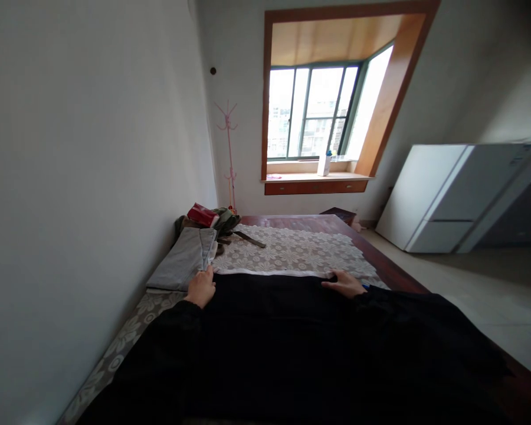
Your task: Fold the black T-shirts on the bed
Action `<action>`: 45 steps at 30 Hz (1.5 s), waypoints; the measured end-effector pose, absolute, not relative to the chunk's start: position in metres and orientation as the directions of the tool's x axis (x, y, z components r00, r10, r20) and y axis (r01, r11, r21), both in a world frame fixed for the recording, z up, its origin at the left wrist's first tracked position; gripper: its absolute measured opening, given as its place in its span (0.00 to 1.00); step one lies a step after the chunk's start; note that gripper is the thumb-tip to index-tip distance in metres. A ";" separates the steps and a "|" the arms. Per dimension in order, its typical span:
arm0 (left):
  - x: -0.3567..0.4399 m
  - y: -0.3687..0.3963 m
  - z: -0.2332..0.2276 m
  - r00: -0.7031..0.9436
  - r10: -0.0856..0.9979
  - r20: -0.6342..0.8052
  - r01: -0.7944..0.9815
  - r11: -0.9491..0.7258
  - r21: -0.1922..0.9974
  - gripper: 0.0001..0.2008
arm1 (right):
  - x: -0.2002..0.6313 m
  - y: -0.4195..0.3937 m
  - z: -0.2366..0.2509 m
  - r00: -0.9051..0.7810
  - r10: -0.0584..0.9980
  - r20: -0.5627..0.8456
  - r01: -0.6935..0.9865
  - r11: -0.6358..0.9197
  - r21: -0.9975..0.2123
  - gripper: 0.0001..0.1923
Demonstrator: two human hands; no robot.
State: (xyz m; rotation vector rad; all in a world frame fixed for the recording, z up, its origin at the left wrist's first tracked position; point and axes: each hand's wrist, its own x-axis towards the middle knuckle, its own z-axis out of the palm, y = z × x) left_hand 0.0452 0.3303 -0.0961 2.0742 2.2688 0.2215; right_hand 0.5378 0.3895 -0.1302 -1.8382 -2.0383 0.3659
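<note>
A black garment lies spread over the table, its far edge lined by a narrow white strip. At that edge's left corner, my left hand is closed, thumb and fingers pinching the cloth. My right hand grips the same edge near its right corner, fingers closed on the fabric. Black sleeves merge with the dark cloth, so the garment's near outline is hard to make out. Just beyond my left hand is a folded grey garment.
A patterned lace cloth covers much of the dark red table. By the left wall lie a red packet and a green strapped bag. Behind stand a pink coat rack and, at right, a white fridge.
</note>
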 end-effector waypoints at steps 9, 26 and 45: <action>0.043 0.329 -0.085 -0.055 0.997 0.054 0.997 0.052 0.063 0.16 | 0.536 0.394 -0.130 -0.069 0.993 0.100 0.896 0.106 -0.431 0.07; 0.012 0.329 -0.067 -0.179 0.961 0.213 0.973 0.141 0.184 0.12 | 0.549 0.386 -0.101 0.056 0.986 0.157 0.938 0.002 -0.346 0.11; 0.090 0.244 -0.100 0.314 0.949 0.016 0.928 -0.310 0.206 0.27 | 0.450 0.290 -0.123 -0.289 0.952 -0.101 0.942 0.264 -0.209 0.37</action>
